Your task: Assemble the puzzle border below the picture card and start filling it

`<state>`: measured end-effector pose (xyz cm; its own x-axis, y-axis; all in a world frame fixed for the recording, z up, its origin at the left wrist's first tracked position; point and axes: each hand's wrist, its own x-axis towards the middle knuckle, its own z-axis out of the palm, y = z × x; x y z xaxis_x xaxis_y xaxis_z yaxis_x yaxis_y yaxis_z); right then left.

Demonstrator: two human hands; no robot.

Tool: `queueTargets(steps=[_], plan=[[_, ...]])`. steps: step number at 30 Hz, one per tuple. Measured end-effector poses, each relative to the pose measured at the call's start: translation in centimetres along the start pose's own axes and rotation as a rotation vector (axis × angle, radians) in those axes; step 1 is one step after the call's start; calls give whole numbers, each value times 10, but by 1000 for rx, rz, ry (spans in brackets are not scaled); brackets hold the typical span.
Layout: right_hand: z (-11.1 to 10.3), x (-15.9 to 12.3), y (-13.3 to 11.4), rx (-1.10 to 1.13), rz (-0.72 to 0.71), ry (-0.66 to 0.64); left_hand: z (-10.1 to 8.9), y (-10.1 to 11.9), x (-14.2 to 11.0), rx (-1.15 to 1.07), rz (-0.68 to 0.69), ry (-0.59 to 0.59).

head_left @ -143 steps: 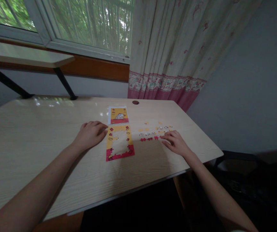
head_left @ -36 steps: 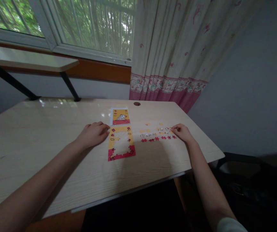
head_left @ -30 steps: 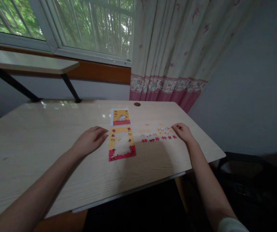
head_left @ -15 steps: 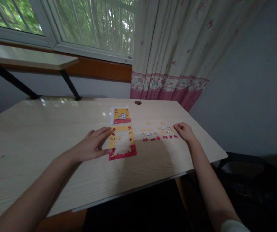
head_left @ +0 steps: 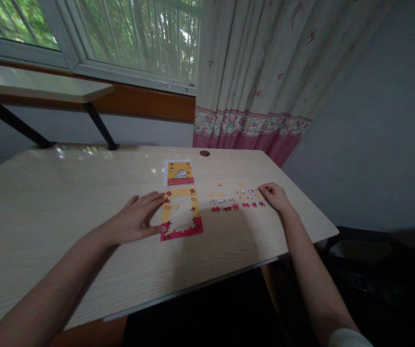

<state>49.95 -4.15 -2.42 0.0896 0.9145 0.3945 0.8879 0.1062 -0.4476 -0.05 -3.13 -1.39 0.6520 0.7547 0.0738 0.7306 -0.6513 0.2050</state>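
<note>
A partly assembled jigsaw puzzle (head_left: 181, 233) lies flat on the table, its yellow and red border joined around an open middle. My left hand (head_left: 135, 219) rests at the puzzle's left edge, thumb and fingers spread apart, fingertips touching the border. Right of it, loose puzzle pieces (head_left: 235, 206) lie in rough rows: yellow at the top, white and yellow between, red at the bottom. My right hand (head_left: 274, 195) is at the upper right end of these rows, thumb and fingers pinched on a small puzzle piece, mostly hidden. Behind the puzzle lies a picture card (head_left: 180, 180) showing a white animal on yellow and red.
The pale wooden table (head_left: 127, 270) has a round cable hole (head_left: 205, 153) near its back edge. A raised shelf (head_left: 48, 86) on black supports stands at the back left. A curtain (head_left: 250, 86) hangs behind, and a dark chair (head_left: 366, 260) is at the right.
The view has shifted slightly, moving everything a little to the left. Both hands keep nearly the same places and poses over the table.
</note>
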Motion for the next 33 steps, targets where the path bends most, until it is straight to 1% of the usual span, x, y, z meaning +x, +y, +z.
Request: queueTargets(steps=[6,11,14,18,20,22,24,26,29,33], plan=[[1,0,-1,37,-4,-5,-3,2,-1,11,-22,-37],[0,-1,-7,51,12,-9,-1,-2,-1,-6,-43,-47],[-5,-3,-10,57,-8,-17,1,-4,0,-4,-50,-47],[-20,-9,-15,80,-50,-30,2,-4,0,8,-52,-41],[-27,-14,-16,87,-73,-72,1,-3,0,10,-49,-36],[-33,-21,-16,97,-81,-144,0,-3,0,8,-41,-33],[-36,-28,-17,117,-87,-225,-1,-3,0,6,-36,-35],[-38,-34,-17,139,-101,-276,-1,-3,-1,3,-39,-30],[-39,-38,-18,139,-109,-305,-1,-2,-1,-5,-47,-33],[-38,-39,-18,123,-92,-300,-2,0,0,-9,-54,-58]])
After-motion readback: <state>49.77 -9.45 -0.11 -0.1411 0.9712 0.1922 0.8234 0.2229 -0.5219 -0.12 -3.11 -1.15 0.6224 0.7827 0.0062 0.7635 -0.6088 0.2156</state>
